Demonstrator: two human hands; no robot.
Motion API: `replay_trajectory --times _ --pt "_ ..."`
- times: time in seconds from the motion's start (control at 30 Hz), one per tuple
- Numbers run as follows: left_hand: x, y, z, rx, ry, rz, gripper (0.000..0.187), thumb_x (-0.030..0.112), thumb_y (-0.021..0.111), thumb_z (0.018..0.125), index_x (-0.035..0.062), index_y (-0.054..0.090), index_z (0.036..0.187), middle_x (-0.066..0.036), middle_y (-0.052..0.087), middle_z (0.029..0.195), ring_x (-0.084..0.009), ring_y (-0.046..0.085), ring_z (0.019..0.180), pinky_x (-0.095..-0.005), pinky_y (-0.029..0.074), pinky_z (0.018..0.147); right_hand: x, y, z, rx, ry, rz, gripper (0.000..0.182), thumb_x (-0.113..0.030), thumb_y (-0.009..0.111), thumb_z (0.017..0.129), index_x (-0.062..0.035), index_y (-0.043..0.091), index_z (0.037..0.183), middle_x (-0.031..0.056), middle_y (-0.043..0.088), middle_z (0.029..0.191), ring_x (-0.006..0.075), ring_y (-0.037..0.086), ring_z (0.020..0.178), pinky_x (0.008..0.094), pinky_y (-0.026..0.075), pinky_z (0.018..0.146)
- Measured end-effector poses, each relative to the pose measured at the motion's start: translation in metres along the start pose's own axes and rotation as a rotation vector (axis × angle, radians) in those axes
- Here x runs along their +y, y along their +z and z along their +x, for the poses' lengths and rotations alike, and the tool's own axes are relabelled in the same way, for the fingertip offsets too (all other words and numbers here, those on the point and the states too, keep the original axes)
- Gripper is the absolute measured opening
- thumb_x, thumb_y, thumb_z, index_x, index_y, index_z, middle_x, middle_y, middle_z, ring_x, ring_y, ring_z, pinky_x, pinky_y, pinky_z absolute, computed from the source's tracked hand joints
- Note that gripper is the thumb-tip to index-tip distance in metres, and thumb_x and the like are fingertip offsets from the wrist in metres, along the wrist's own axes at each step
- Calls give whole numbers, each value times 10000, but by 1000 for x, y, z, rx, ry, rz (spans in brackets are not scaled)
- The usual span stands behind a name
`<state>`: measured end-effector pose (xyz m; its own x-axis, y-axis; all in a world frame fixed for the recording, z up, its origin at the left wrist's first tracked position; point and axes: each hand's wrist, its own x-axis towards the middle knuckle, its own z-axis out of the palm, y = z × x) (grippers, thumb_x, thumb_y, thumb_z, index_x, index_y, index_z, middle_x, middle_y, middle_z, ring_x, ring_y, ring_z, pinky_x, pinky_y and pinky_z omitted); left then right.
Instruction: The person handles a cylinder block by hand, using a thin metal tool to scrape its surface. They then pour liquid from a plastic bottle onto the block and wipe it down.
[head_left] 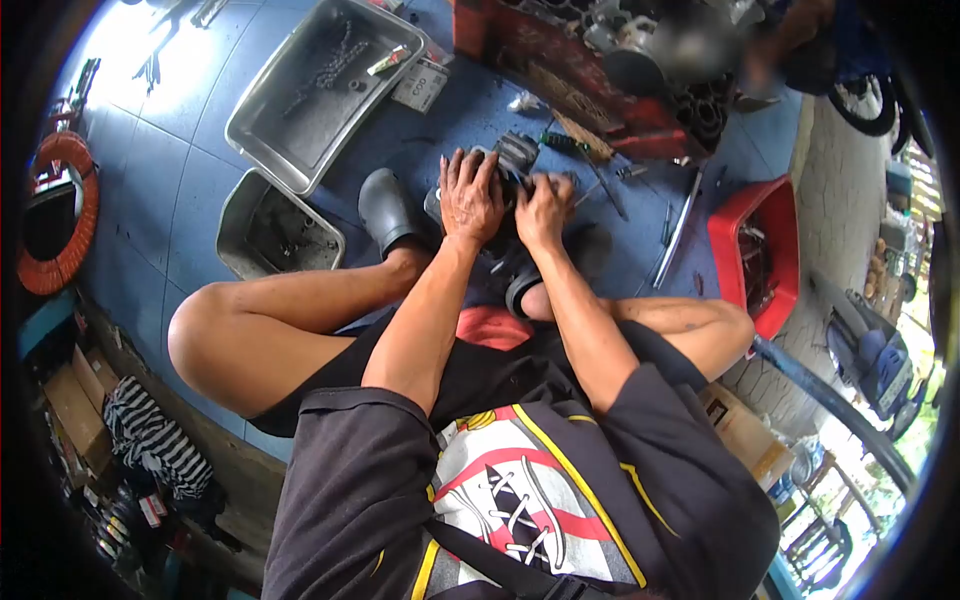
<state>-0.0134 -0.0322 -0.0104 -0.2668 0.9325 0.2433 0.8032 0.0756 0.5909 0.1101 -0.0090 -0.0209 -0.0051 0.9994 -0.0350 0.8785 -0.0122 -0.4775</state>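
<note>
Clock directions are taken from the hands. The dark part (433, 204) is located on the blue tiled floor (200, 160), between the two shoes; its outline is mostly covered, and only a greyish, worn-looking edge is seen. It is overlaid by the left hand (470, 205), fingers extended and slightly spread toward 12. The fingers of the right hand (542, 208) are curled; what is pinched cannot be told. Room is bounded at 9 by the left shoe (388, 212) and small tray (262, 226), at 10 by the large metal tray (290, 150), and at 1 by the red block (530, 70). At 3, a strip of floor, crossed by a silver rod (680, 228), is left before the red bin (727, 250). A green-handled tool (565, 142) is noted at 1–2.
</note>
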Motion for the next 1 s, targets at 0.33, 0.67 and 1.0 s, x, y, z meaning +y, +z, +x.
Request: replay_trajectory --times 0.33,0.67,1.0 --pt "-1 -3 5 -24 -24 -20 427 158 572 837 147 591 1263 -133 574 1271 -371 442 1294 -533 228 1157 8 0 14 -37 -110 7 195 -249 721 815 -124 645 944 182 472 1228 403 444 1161 574 343 950" --pt "-2 1 2 -33 -32 -11 463 179 610 803 152 591 1265 -126 560 1274 -394 412 1306 -543 246 1150 4 23 50 -12 -165 18 191 -205 727 807 -125 648 961 229 463 1298 426 434 1211 571 349 988" --pt "-1 -2 4 -39 -72 0 457 202 617 808 174 601 1264 -132 548 1297 -410 377 1328 -557 232 1149 21 16 30 37 -276 148 186 -202 736 796 -94 635 910 207 514 1197 415 465 1155 595 367 930"
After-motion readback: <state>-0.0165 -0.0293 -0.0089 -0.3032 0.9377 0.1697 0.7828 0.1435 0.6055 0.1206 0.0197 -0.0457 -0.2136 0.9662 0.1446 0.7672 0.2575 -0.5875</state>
